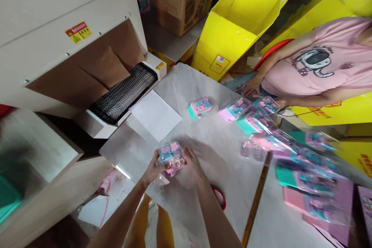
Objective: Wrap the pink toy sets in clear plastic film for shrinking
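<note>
Between my two hands is a clear plastic-wrapped case with pink, purple and blue pieces showing through its lid and a pink lower end. My left hand grips its left side, thumb at the lower edge. On the opposite side, my right hand is closed around the edge. A loose flap of clear film hangs below the case near my left hand. Just beyond lies a flat white sheet, and a similar case with a mint end rests on the grey table.
At left stands a white machine with a metal mesh conveyor. Several wrapped cases line the right side, blurred. A red ring-shaped handle lies by my right forearm. A person in a pink shirt sits across, near yellow boxes.
</note>
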### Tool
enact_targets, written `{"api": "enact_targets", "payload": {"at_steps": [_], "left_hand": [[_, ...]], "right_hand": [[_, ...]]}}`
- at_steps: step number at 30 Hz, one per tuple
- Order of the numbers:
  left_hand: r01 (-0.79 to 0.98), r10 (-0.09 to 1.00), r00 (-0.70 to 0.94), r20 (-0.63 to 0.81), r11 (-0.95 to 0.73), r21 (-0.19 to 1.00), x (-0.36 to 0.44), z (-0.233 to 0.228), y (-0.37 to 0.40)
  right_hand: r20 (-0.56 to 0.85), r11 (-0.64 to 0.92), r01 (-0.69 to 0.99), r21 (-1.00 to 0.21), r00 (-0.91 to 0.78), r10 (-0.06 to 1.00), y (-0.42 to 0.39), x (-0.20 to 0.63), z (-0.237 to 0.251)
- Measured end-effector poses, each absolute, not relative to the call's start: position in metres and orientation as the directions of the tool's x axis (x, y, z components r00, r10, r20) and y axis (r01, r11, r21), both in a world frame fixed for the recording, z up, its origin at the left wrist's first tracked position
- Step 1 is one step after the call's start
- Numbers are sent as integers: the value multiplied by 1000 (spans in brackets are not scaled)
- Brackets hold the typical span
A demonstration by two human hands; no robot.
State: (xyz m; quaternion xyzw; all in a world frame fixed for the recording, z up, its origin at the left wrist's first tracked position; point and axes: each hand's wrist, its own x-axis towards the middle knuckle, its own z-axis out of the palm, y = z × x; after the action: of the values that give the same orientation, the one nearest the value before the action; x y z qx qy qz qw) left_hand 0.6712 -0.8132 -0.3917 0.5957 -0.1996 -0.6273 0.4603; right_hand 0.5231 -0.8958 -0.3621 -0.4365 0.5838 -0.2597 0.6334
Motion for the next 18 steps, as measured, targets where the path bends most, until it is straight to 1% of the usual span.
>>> {"api": "enact_targets", "payload": {"at_steps": [3, 5, 8, 10, 12, 14, 16, 18], "left_hand": [[353, -818, 115, -563, -496, 793, 675, -388, -813], [314, -839, 107, -534, -481, 818, 679, -388, -810], [119, -869, 153, -471, -457, 882, 687, -391, -802], [-27, -869, 161, -469, -478, 878, 692, -391, -794], [-161, -856, 145, -496, -515, 842, 697, -388, -787], [-303, -835, 145, -531, -548, 780, 700, -380, -781], [-435, -795, 166, -584, -591, 680, 704, -369, -775], [-542, -734, 239, -635, -644, 541, 706, -357, -768]], "right_hand": [[-569, 540, -179, -823, 265, -779, -899, 522, -362], [-561, 523, -203, -828, 304, -770, -899, 520, -361], [-547, 495, -231, -837, 378, -747, -892, 515, -363], [-540, 481, -246, -842, 412, -734, -882, 509, -367], [-541, 475, -260, -841, 432, -722, -871, 502, -372], [-542, 469, -272, -840, 436, -718, -861, 496, -377], [-538, 456, -286, -843, 426, -727, -853, 493, -381], [-530, 436, -305, -847, 406, -744, -846, 491, -384]]}}
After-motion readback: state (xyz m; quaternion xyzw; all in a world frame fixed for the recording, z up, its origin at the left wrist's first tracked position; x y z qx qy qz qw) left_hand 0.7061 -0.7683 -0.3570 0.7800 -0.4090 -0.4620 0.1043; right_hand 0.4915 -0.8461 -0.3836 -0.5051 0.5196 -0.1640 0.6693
